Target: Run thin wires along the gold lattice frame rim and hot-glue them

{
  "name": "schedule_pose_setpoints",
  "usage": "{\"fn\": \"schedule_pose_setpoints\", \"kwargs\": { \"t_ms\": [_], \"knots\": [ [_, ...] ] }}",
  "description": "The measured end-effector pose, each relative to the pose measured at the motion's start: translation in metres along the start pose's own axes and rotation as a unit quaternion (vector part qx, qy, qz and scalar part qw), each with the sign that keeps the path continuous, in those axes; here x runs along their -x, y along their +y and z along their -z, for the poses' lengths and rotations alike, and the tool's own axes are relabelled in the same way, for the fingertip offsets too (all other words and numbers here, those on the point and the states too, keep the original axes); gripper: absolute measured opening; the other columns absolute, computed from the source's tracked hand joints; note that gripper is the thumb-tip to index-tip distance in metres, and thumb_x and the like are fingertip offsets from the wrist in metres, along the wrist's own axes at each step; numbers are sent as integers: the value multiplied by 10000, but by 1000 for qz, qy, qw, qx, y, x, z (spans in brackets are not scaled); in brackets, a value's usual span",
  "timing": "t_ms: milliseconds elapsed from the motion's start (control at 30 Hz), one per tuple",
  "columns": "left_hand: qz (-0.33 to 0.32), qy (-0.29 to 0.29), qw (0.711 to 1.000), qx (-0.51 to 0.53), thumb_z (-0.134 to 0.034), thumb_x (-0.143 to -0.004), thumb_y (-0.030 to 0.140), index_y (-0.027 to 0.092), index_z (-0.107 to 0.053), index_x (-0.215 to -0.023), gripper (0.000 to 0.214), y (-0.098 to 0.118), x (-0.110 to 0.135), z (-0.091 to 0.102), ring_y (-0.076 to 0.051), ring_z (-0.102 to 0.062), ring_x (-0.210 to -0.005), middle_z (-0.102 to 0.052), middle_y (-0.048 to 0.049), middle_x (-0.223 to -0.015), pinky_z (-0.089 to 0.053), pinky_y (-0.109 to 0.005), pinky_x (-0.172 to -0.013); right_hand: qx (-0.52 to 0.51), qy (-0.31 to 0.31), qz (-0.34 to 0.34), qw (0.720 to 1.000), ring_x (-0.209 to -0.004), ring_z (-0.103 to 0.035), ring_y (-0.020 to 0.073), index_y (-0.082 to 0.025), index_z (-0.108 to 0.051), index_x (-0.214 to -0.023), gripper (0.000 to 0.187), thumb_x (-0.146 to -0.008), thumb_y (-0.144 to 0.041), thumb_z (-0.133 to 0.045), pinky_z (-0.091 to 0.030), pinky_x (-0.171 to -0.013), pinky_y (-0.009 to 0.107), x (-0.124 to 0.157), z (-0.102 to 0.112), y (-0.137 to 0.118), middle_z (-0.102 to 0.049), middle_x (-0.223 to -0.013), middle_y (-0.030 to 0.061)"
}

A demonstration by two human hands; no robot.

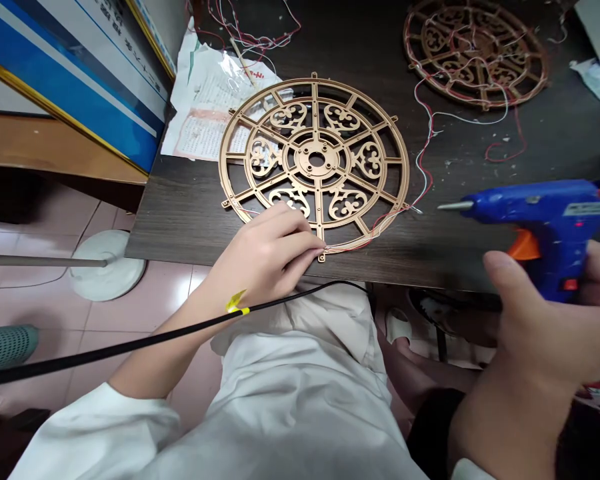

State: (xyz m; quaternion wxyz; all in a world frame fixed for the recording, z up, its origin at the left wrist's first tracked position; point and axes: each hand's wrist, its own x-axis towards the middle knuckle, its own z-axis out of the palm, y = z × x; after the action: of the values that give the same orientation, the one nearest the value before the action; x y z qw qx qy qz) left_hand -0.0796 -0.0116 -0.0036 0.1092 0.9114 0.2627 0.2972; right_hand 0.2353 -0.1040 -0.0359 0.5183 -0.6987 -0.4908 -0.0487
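Observation:
A round, gold-coloured openwork frame (331, 159) with spokes and scroll patterns lies flat near the table's front edge. My left hand (265, 250) is at its near rim, thumb and fingers pinched on thin red and white wires (375, 230) lying along the rim. The exact grip is partly hidden by the fingers. From the rim's right side the wires run back across the table. My right hand (545, 333) is wrapped round the handle of a blue hot glue gun (545, 207) with an orange trigger. Its nozzle points left, apart from the frame.
A second round frame (485, 100) with tangled wires lies at the back right. Crumpled printed plastic (200, 127) is partly under the near frame. Framed blue boards (80, 73) stand left. A black cable (180, 335) crosses before my left forearm. Someone's leg (430, 363) shows below right.

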Motion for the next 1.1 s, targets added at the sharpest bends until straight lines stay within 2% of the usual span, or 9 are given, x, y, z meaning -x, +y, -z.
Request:
{"fn": "schedule_pose_setpoints", "kwargs": {
  "t_ms": [200,333,433,633,767,933,1033,1067,1100],
  "knots": [
    [-38,-33,998,-39,-694,-879,145,128,-698,-1100,222,0,5,8,-149,-624,-915,-705,-53,-995,-546,-297,-842,96,1,-63,993,-563,-269,49,-133,-621,-712,348,-596,-374,-844,-186,-504,241,-28,9,17,-353,-619,-34],
    [-39,-49,997,-42,-670,-881,92,123,-670,-1089,210,-1,6,13,-144,-638,-930,-708,-50,-1000,-553,-285,-867,172,-18,-101,980,-532,-232,45,-128,-668,-728,340,-627,-407,-833,-168,-493,247,-42,9,38,-327,-587,-39],
    [-57,-48,995,-63,-671,-871,85,139,-677,-1041,179,-3,7,12,-147,-617,-898,-701,-44,-976,-543,-281,-820,222,-29,-122,967,-523,-292,58,-126,-762,-837,369,-656,-440,-834,-220,-513,244,-51,4,56,-422,-594,-25],
    [-81,-38,992,-84,-682,-843,44,150,-685,-1095,274,-4,9,11,-143,-591,-892,-699,-47,-1014,-521,-268,-780,327,42,-155,931,-691,-482,153,-126,-763,-1119,693,-469,-257,-963,-436,-790,381,-60,-13,68,-688,-905,98],
    [-89,-1,992,-91,-698,-835,49,120,-678,-1082,257,-2,7,12,-161,-602,-906,-697,-68,-1010,-513,-301,-797,369,43,-139,918,-805,-593,247,-151,-774,-1056,604,-503,-301,-963,-450,-862,418,-57,-19,67,-714,-934,126],
    [-92,27,992,-76,-656,-848,21,122,-656,-1087,260,-3,7,10,-156,-605,-908,-682,-70,-1007,-496,-326,-831,395,-15,-100,913,-905,-662,329,-173,-788,-1106,600,-611,-494,-898,-497,-837,462,-54,-17,67,-727,-963,140],
    [-89,30,993,-65,-640,-858,19,138,-650,-1092,263,-5,7,10,-142,-593,-909,-673,-61,-1009,-476,-306,-812,331,54,-14,942,-1080,-638,411,-107,-735,-1165,745,-552,-492,-914,-498,-921,559,-45,-14,41,-682,-1152,204],
    [-88,27,994,-63,-635,-863,20,139,-648,-1095,261,-5,6,10,-138,-590,-912,-669,-61,-1009,-470,-300,-807,288,60,42,955,-1064,-645,409,-100,-721,-1182,741,-590,-514,-889,-506,-914,560,-41,-13,25,-687,-1136,203],
    [-86,20,994,-62,-628,-869,21,139,-644,-1101,261,-5,6,10,-136,-587,-917,-666,-61,-1010,-466,-296,-808,234,6,98,967,-1117,-640,381,-123,-716,-1209,616,-750,-526,-793,-501,-961,530,-36,-12,8,-690,-1145,183]
  ]
}}
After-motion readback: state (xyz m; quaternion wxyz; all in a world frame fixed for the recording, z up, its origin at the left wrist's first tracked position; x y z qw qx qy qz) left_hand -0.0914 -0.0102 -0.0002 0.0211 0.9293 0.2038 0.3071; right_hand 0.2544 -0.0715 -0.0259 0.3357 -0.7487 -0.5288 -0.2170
